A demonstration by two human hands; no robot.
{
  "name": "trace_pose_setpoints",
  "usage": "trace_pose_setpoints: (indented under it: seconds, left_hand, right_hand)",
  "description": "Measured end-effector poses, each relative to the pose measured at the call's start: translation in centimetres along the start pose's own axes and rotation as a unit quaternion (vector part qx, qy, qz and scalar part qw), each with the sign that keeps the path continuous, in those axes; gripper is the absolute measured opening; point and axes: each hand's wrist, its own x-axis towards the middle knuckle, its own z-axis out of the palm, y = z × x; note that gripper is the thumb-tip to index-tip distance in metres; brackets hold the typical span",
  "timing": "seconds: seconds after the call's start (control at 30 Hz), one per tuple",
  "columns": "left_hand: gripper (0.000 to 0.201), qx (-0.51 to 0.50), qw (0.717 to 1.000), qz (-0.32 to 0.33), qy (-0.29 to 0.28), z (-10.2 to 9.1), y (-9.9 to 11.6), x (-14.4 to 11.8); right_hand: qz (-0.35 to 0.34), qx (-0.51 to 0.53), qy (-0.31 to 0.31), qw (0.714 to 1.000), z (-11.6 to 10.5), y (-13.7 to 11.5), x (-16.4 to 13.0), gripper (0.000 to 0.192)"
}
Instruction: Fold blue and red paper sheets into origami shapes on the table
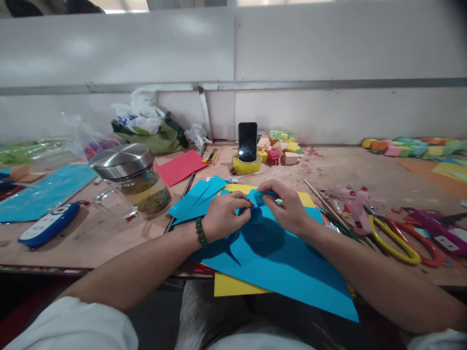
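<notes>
At the far left of the table (109, 243) lie a blue oval case (49, 224) and a glass jar with a steel lid (131, 182), both well apart from the work and no hindrance to it. Next come loose blue paper pieces (199, 197), fanned just beside the left hand (224, 216), whose grip is pressed together, thumb and fingertips pinching a small raised fold of the blue sheet (277, 262). That sheet lies flat over a yellow sheet (233, 286), its near corner hanging past the table's edge toward the lap. The right hand (288, 206) meets the left at the same fold, fingers curled down and pinching the paper's upper edge. To crease this well, I judge both hands should hold the edges matched before pressing, then run a fingertip outward along the line while the other hand keeps the sheet from sliding on the slick yellow one beneath. Farther right, the pink glue gun (352, 204) and yellow-handled scissors (392, 238) lie near but apart from the right forearm.
</notes>
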Motion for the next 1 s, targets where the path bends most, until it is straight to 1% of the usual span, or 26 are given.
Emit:
trace_pose_setpoints:
  seconds: [0.13, 0.2, 0.3, 0.47, 0.6, 0.67, 0.77, 0.83, 0.93, 1.0]
  left_hand:
    - [0.021, 0.011, 1.000, -0.007, 0.004, 0.1, 0.0, 0.0]
    - [0.021, 0.008, 1.000, -0.013, 0.003, 0.1, 0.0, 0.0]
    - [0.020, -0.004, 1.000, -0.014, -0.008, 0.0, 0.0, 0.0]
    - [0.018, -0.013, 1.000, -0.012, -0.017, -0.1, 0.1, 0.0]
    - [0.018, -0.008, 1.000, -0.011, -0.016, -0.1, 0.1, 0.1]
    - [0.017, -0.004, 1.000, -0.012, -0.016, -0.1, 0.1, 0.1]
    - [0.018, -0.002, 1.000, -0.013, -0.019, -0.1, 0.1, 0.1]
    - [0.018, 0.000, 1.000, -0.013, -0.019, 0.0, 0.1, 0.1]
    - [0.019, 0.005, 1.000, -0.015, -0.013, 0.1, 0.1, 0.1]
    - [0.020, 0.003, 1.000, -0.020, -0.014, 0.1, 0.1, 0.1]
  right_hand:
    - [-0.030, 0.004, -0.010, 1.000, 0.0, 0.1, 0.0, 0.014]
    - [-0.030, 0.008, -0.007, 0.999, 0.0, 0.2, 0.0, 0.014]
    - [-0.018, 0.013, 0.001, 1.000, -0.1, 0.3, 0.0, 0.016]
    - [0.006, 0.030, -0.034, 0.999, -0.3, 0.0, 0.0, 0.018]
    - [0.028, 0.029, -0.001, 0.999, 0.2, 0.1, -0.1, 0.008]
    - [0.035, 0.046, 0.010, 0.998, 0.5, 0.2, -0.1, 0.013]
    - [0.058, 0.072, 0.010, 0.996, 0.6, 0.0, -0.2, 0.020]
    - [0.064, 0.087, 0.003, 0.994, 0.6, -0.2, -0.2, 0.018]
    - [0.063, 0.111, -0.019, 0.992, 0.7, -0.2, -0.2, 0.008]
    - [0.066, 0.119, -0.019, 0.991, 0.8, 0.0, -0.2, 0.008]
